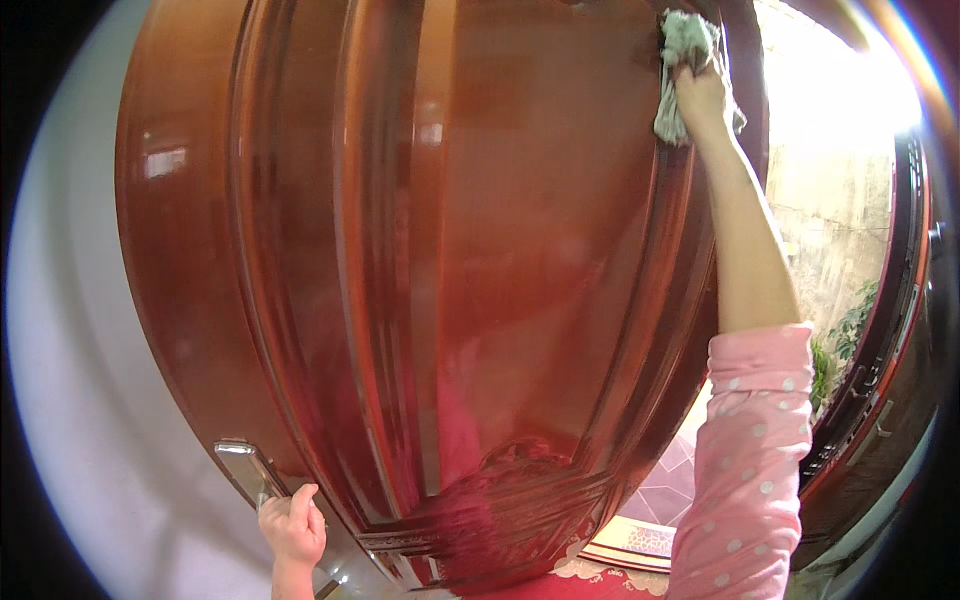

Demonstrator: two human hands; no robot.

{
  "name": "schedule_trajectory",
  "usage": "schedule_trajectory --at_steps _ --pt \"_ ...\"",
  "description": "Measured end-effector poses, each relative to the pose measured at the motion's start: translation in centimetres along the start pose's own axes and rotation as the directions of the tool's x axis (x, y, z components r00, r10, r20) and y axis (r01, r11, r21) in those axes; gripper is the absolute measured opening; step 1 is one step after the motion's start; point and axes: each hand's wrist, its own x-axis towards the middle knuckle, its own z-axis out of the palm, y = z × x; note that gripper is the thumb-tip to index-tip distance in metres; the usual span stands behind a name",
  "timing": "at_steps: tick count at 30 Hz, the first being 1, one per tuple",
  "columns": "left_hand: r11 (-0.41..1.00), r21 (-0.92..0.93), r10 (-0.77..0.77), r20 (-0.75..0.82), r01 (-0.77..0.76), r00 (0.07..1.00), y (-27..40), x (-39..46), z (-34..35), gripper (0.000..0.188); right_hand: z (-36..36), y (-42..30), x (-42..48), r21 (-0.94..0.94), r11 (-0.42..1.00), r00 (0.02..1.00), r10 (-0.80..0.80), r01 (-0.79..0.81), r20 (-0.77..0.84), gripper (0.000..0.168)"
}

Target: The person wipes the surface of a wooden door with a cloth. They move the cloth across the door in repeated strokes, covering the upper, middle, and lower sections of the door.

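A glossy reddish-brown wooden door (540, 225) with raised panel mouldings fills most of the view. My right hand (705, 97) is stretched up to its upper right part, shut on a crumpled pale cloth (686, 37). The cloth lies against the vertical moulding (660, 217) near the door's right edge. Low on the left, my left hand (294, 526) has its fingers curled around the metal door handle (244, 461); the grasped part is hidden by the hand.
A white wall (82, 300) runs along the left. Right of the door, a bright opening shows a weathered outer wall (832, 180), green plants (851, 322) and a dark door frame (892, 315). Below are purple floor tiles (664, 480) and a red mat (570, 586) with a patterned border.
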Motion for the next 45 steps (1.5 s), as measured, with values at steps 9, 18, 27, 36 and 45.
schedule_trajectory --at_steps 9,18,27,36,45 --pt "0.997 0.046 -0.069 -0.012 0.069 0.998 0.1 -1.0 -0.3 0.023 -1.9 -1.2 1.8 0.196 0.977 0.992 0.064 -0.085 0.112 0.042" --pt "0.966 0.238 -0.096 -0.048 0.104 0.994 0.9 -3.0 0.1 0.034 -4.7 -0.3 -2.0 0.242 0.912 0.926 -0.363 0.33 0.105 0.058" --pt "0.962 0.227 -0.126 -0.116 0.15 0.985 1.6 -1.9 2.1 0.03 -7.9 1.8 -7.6 0.116 0.949 0.915 -0.313 0.292 0.257 0.065" --pt "0.944 0.284 -0.123 -0.168 0.168 0.978 0.9 -2.3 2.3 0.029 -3.0 -0.8 -0.2 0.048 0.969 0.96 -0.246 0.242 0.129 0.059" --pt "0.944 0.271 -0.144 -0.176 0.189 0.974 1.6 -1.6 2.4 0.027 1.7 0.7 8.4 0.082 0.99 0.991 -0.122 0.118 0.05 0.05"
